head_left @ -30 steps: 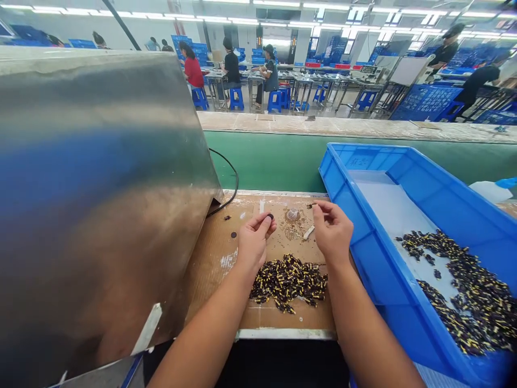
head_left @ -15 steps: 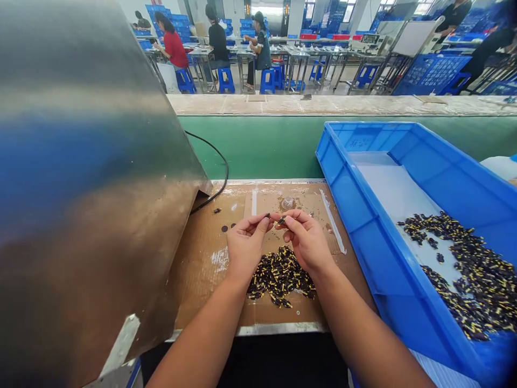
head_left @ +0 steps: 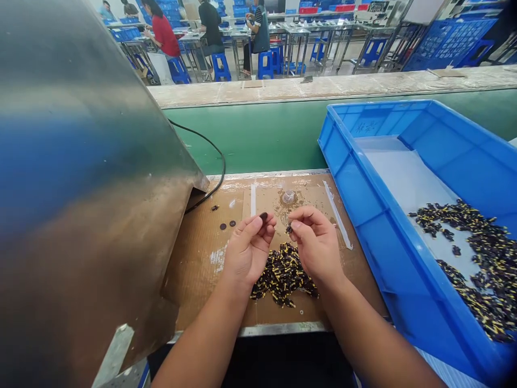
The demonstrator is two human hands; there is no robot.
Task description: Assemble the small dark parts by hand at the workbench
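Between thumb and fingers, my left hand [head_left: 248, 245] pinches a small dark round disc [head_left: 264, 216]. My right hand [head_left: 317, 242] is closed on a small black part [head_left: 288, 229], mostly covered by the fingertips. The two hands are a little apart above the cardboard. Below and between them lies a pile of small black-and-yellow parts [head_left: 285, 275]. Two more dark discs [head_left: 223, 226] rest on the cardboard left of my left hand. A small clear cup [head_left: 288, 196] stands beyond my hands on a stained patch.
A large blue crate [head_left: 363, 215] on the right holds many similar black-and-yellow parts [head_left: 484, 253] on a white sheet. A big metal housing [head_left: 89, 188] fills the left side. A black cable [head_left: 220, 156] curves beside it. Several people sit at tables beyond the green barrier [head_left: 250, 134].
My hands have moved apart from each other. The disc in my left hand now shows its face more plainly. The view has tilted down slightly.
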